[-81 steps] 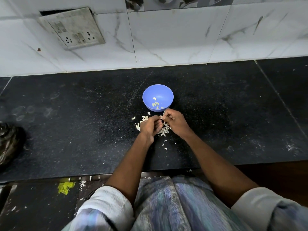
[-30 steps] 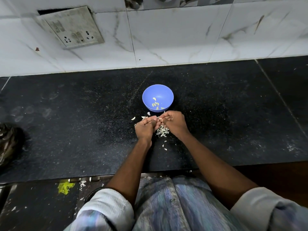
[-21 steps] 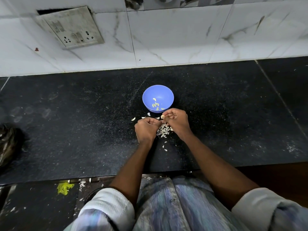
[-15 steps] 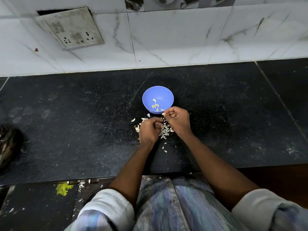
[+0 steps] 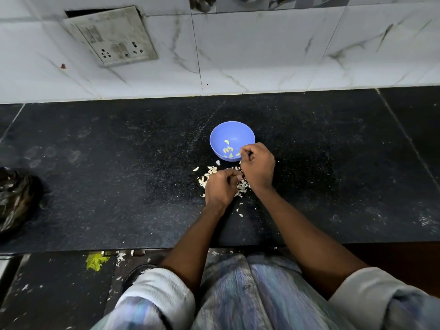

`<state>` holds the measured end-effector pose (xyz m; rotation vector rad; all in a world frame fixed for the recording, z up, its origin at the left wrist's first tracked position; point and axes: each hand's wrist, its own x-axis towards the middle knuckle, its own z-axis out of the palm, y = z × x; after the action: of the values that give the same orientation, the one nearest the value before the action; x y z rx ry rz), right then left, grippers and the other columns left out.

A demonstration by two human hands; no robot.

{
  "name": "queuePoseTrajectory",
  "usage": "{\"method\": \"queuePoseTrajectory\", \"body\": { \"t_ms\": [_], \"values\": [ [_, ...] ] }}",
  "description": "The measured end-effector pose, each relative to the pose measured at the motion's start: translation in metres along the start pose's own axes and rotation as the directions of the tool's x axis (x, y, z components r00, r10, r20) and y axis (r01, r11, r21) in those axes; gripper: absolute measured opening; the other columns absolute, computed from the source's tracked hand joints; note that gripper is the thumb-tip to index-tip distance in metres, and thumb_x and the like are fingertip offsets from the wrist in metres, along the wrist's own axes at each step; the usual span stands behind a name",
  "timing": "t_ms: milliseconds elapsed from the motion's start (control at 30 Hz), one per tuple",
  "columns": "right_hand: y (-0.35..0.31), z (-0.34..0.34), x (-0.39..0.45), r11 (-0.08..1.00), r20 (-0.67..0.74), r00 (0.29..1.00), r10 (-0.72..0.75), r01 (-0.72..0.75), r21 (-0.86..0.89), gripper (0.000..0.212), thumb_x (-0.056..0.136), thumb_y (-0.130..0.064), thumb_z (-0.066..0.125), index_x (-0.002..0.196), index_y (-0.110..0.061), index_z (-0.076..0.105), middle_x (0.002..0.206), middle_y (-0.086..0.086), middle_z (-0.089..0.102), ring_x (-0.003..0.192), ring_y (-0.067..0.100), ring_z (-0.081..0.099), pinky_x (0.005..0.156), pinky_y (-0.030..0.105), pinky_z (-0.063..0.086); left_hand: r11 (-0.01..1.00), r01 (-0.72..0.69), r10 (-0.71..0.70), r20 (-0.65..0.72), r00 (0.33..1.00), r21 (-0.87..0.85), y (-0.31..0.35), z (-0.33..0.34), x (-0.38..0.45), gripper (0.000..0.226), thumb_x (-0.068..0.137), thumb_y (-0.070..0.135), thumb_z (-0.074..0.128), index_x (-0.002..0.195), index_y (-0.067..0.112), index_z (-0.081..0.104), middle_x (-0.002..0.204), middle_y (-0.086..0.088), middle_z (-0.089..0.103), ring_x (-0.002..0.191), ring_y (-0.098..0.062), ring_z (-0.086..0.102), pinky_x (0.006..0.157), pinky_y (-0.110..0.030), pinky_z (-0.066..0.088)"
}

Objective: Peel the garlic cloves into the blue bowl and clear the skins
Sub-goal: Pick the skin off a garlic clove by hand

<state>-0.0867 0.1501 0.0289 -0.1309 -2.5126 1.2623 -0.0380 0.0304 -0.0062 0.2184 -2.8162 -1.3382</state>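
Observation:
The blue bowl (image 5: 229,126) stands on the black counter and holds several peeled garlic cloves (image 5: 228,150). My right hand (image 5: 259,166) is at the bowl's near right rim, its fingertips pinching a small pale garlic clove (image 5: 240,152) over the edge. My left hand (image 5: 220,188) sits just below it with fingers curled over the pile of garlic skins (image 5: 206,178); whatever is inside those fingers is hidden. More skins (image 5: 240,211) lie scattered toward me.
A dark crumpled plastic bag (image 5: 16,201) lies at the counter's left edge. The tiled wall with a switch plate (image 5: 112,36) closes the back. The counter's front edge (image 5: 95,250) runs below my forearms, with a yellow scrap (image 5: 95,262) beneath it.
Both hands were together over the skin pile working a clove. My right hand has since moved up to the bowl's rim with the clove, while my left hand stayed over the pile.

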Motion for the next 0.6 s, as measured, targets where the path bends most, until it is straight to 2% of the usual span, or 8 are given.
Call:
{"method": "queuePoseTrajectory", "body": {
  "t_ms": [133, 200, 233, 300, 367, 500, 600],
  "values": [
    [-0.002, 0.011, -0.018, 0.995, 0.118, 0.989, -0.089, 0.092, -0.024, 0.009, 0.084, -0.019, 0.078, 0.077, -0.018, 0.072, 0.075, -0.005, 0.07, 0.065, 0.014, 0.063, 0.063, 0.031, 0.051, 0.988, 0.074, -0.103, -0.221, 0.97, -0.136, -0.016, -0.013, -0.002, 0.033, 0.088, 0.0, 0.064, 0.102, 0.024, 0.082, 0.101, 0.007, 0.079, 0.092, -0.013, 0.073, 0.086, -0.034, 0.059],
    [0.005, 0.021, -0.029, 0.99, 0.264, 0.96, -0.095, 0.12, -0.079, 0.007, 0.086, -0.013, 0.073, 0.083, -0.019, 0.075, 0.081, -0.004, 0.072, 0.074, 0.019, 0.067, 0.068, 0.037, 0.055, 0.977, 0.111, -0.163, -0.309, 0.937, -0.18, -0.024, -0.021, -0.003, 0.039, 0.088, -0.007, 0.059, 0.107, 0.018, 0.081, 0.105, 0.002, 0.079, 0.096, -0.015, 0.072, 0.091, -0.035, 0.058],
    [0.008, 0.025, -0.034, 0.984, 0.342, 0.936, -0.081, 0.129, -0.119, 0.015, 0.086, -0.009, 0.07, 0.091, -0.021, 0.077, 0.088, -0.004, 0.073, 0.082, 0.021, 0.068, 0.073, 0.04, 0.056, 0.973, 0.115, -0.179, -0.339, 0.923, -0.2, -0.029, -0.023, -0.003, 0.04, 0.089, -0.009, 0.058, 0.109, 0.016, 0.081, 0.106, 0.0, 0.078, 0.097, -0.016, 0.072, 0.093, -0.035, 0.058],
    [0.011, 0.032, -0.041, 0.973, 0.455, 0.889, -0.044, 0.141, -0.182, 0.028, 0.087, -0.004, 0.068, 0.105, -0.022, 0.077, 0.1, -0.002, 0.071, 0.092, 0.024, 0.068, 0.079, 0.041, 0.056, 0.965, 0.128, -0.208, -0.375, 0.903, -0.227, -0.039, -0.027, -0.004, 0.044, 0.088, -0.01, 0.054, 0.11, 0.017, 0.081, 0.107, 0.0, 0.078, 0.098, -0.018, 0.073, 0.095, -0.037, 0.058],
    [0.008, 0.036, -0.041, 0.968, 0.481, 0.877, -0.021, 0.137, -0.208, 0.033, 0.087, -0.003, 0.069, 0.111, -0.024, 0.075, 0.106, -0.003, 0.069, 0.094, 0.024, 0.068, 0.08, 0.041, 0.057, 0.962, 0.132, -0.221, -0.398, 0.89, -0.239, -0.044, -0.028, -0.006, 0.047, 0.086, -0.011, 0.052, 0.111, 0.017, 0.081, 0.108, -0.001, 0.078, 0.099, -0.02, 0.074, 0.095, -0.038, 0.059],
    [-0.008, 0.048, -0.032, 0.966, 0.485, 0.873, -0.049, 0.165, -0.198, 0.027, 0.088, -0.009, 0.071, 0.109, -0.025, 0.076, 0.108, -0.003, 0.069, 0.098, 0.024, 0.068, 0.081, 0.041, 0.056, 0.961, 0.13, -0.224, -0.414, 0.882, -0.242, -0.046, -0.031, -0.006, 0.039, 0.089, -0.009, 0.056, 0.112, 0.012, 0.08, 0.112, -0.005, 0.077, 0.103, -0.022, 0.073, 0.098, -0.039, 0.057],
    [-0.012, 0.058, -0.031, 0.956, 0.523, 0.852, -0.01, 0.16, -0.244, 0.023, 0.089, -0.01, 0.07, 0.108, -0.022, 0.076, 0.112, 0.003, 0.066, 0.102, 0.026, 0.066, 0.082, 0.039, 0.055, 0.957, 0.149, -0.239, -0.381, 0.893, -0.25, -0.047, -0.032, -0.003, 0.037, 0.092, -0.005, 0.057, 0.114, 0.014, 0.079, 0.114, -0.003, 0.077, 0.105, -0.02, 0.072, 0.099, -0.036, 0.056]
  ]
}}
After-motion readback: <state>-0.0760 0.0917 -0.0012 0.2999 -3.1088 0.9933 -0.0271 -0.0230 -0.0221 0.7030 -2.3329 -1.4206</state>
